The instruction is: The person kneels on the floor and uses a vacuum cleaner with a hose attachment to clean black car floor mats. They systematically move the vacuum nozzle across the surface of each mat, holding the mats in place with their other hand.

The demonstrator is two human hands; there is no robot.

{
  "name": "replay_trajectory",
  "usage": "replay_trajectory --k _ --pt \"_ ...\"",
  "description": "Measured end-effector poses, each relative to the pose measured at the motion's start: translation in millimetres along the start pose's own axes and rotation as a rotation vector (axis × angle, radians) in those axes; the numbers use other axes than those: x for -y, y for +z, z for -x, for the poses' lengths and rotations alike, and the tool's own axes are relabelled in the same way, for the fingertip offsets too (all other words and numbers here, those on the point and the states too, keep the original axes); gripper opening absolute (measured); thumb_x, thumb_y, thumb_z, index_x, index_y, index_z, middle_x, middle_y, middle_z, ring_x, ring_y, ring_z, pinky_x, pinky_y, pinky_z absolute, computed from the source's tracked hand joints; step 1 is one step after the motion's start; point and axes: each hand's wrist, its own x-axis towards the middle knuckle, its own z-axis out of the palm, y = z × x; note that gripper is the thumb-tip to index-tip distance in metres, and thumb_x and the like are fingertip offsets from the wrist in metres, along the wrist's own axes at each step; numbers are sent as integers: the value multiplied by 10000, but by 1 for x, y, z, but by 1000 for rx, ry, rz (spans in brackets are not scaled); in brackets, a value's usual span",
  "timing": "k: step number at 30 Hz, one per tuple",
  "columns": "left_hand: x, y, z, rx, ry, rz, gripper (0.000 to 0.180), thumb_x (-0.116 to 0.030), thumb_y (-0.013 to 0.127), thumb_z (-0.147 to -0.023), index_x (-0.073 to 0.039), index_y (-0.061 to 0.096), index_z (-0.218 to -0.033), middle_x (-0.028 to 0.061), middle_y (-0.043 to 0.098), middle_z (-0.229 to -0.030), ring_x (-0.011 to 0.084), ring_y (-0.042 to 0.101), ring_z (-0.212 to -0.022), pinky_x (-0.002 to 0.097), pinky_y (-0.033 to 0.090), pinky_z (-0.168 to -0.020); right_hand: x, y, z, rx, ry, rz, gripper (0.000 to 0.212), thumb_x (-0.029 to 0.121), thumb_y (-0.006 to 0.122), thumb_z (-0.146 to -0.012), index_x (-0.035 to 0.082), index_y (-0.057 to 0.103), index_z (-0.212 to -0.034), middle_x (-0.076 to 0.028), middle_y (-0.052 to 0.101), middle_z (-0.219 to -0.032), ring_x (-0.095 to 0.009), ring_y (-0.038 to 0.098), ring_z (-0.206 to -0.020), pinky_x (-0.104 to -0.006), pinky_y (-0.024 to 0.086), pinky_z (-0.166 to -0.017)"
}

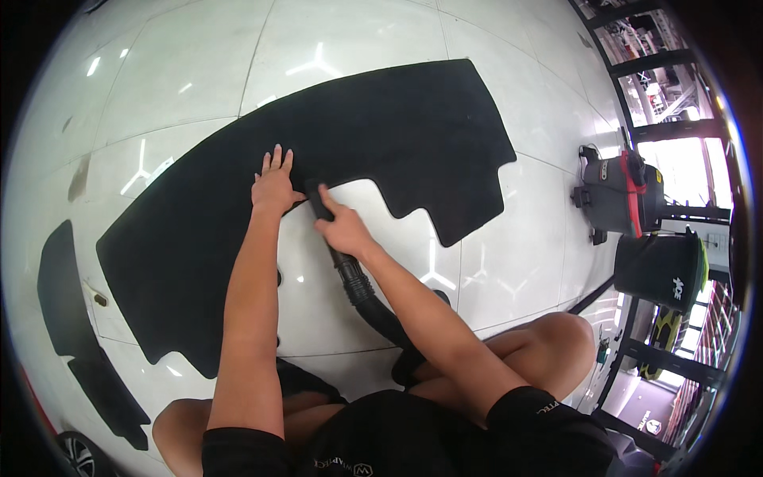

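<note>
A large black car floor mat (381, 119) with a notched near edge lies flat on the tiled floor in front of me. My left hand (274, 187) rests on it with the fingers spread, pressing near the inner edge. In my right hand (346, 226) is a black vacuum cleaner hose (358, 286), gripped by its nozzle end, index finger along the top. The nozzle tip (312, 187) touches the mat's inner edge just right of my left hand. From there the hose curves back under my right forearm toward my legs.
Another dark mat (67, 278) lies on the floor at the far left, with a car wheel (77, 453) at the lower left. A red and black vacuum cleaner (624, 191) and a dark bin (660, 270) stand at the right, beside black shelf frames (660, 63).
</note>
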Motion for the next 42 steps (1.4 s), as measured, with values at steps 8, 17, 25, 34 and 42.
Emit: replay_trajectory --k 8,17,25,34,42 --pt "-23 -14 -8 4 -79 -30 1236 -401 950 -838 -279 161 -1782 -12 18 -1874 274 168 -1707 575 428 -1276 -97 -160 -30 -388 155 -693 771 133 738 -915 -17 489 -1628 -223 464 -1709 -256 478 -1572 -303 390 -1247" --pt "-39 -11 -9 54 -64 -19 1236 -385 950 -849 -309 143 -1782 -9 13 -1874 289 163 -1708 562 481 -1239 -91 -101 -29 -412 65 -187 796 154 713 -930 48 451 -1674 -172 536 -1678 -296 529 -1538 -363 387 -1266" --pt "-22 1 -19 33 -100 -74 1260 -410 959 -828 -328 139 -1781 -22 22 -1873 282 162 -1708 555 539 -1186 -71 -80 -33 -259 79 -103 867 314 788 -883 140 474 -1673 -254 577 -1602 -418 571 -1475 -398 444 -1218" --pt "-19 5 -19 4 -114 -89 1264 -438 954 -825 -334 133 -1780 -20 25 -1872 271 170 -1706 498 542 -1196 -107 -156 -19 -489 253 -788 877 223 720 -964 119 333 -1745 -175 742 -1123 -251 721 -789 -399 610 -618" --pt "-27 3 -18 -20 -8 -3 1267 -451 960 -810 -292 162 -1780 11 48 -1871 309 160 -1706 558 524 -1204 -230 -266 21 -442 85 -1524 363 392 651 -1057 275 547 -1384 -129 679 -921 -265 670 -648 -399 598 -562"
